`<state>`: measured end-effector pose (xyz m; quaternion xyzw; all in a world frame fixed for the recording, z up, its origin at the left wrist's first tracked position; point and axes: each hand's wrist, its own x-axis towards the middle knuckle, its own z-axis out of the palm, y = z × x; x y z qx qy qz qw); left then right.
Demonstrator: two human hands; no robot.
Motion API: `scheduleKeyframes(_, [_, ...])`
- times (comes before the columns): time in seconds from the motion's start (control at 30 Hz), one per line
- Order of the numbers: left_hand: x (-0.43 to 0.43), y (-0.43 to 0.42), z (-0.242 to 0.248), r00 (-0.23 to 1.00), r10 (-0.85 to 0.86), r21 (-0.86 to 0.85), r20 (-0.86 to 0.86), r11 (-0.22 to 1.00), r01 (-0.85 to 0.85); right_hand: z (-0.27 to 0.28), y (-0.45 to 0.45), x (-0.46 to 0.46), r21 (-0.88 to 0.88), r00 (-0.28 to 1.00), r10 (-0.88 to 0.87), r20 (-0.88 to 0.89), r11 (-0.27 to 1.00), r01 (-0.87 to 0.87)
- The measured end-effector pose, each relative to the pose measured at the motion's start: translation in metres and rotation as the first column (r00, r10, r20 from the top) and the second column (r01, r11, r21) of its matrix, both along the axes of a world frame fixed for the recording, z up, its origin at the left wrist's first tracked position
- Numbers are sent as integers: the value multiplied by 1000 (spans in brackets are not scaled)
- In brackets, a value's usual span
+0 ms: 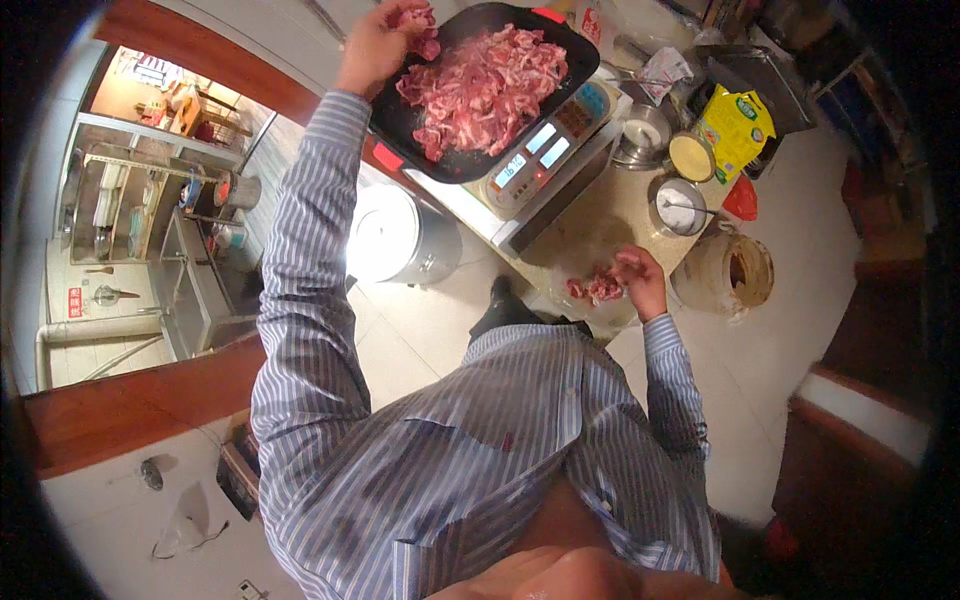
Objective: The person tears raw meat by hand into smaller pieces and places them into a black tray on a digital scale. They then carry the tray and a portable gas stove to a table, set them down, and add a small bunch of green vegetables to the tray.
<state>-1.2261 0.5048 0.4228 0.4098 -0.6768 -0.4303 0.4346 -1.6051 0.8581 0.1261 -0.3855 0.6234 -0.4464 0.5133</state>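
Observation:
Raised at the top left, my left hand grips a clump of raw meat by the upper edge of a black pan with red handle grips. A heap of sliced raw meat fills much of the pan. The pan rests on a digital scale with lit displays. My right hand has curled fingers beside a smaller bunch of raw meat near the table's close corner. That bunch seems to lie in clear plastic; whether my fingers hold the plastic is not plain.
Right of the scale stand a metal bowl of white powder with a spoon, a round yellow lid, a yellow packet and steel bowls. A stained tub is beside the table. A metal drum stands left.

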Motion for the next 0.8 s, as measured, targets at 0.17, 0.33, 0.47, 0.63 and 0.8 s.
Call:
scheduleKeyframes(0.17, [-4,-8,-6,999,19,-95,-38,995,-22,1,-5,1,37,996,-9,87,999,6])
scheduleKeyframes(0.33, [-1,-4,-9,985,99,-207,139,976,-69,-3,6,1,66,994,-18,109,998,11])
scheduleKeyframes(0.47, [6,5,19,976,134,-141,171,984,-110,-11,7,-4,37,998,18,66,999,-21])
scheduleKeyframes(0.63, [7,16,38,979,202,-256,-36,945,-204,-9,13,-7,7,999,16,51,1000,-16])
scheduleKeyframes(0.8, [6,17,20,915,388,-280,111,896,-345,3,37,-6,55,988,-20,151,998,12])
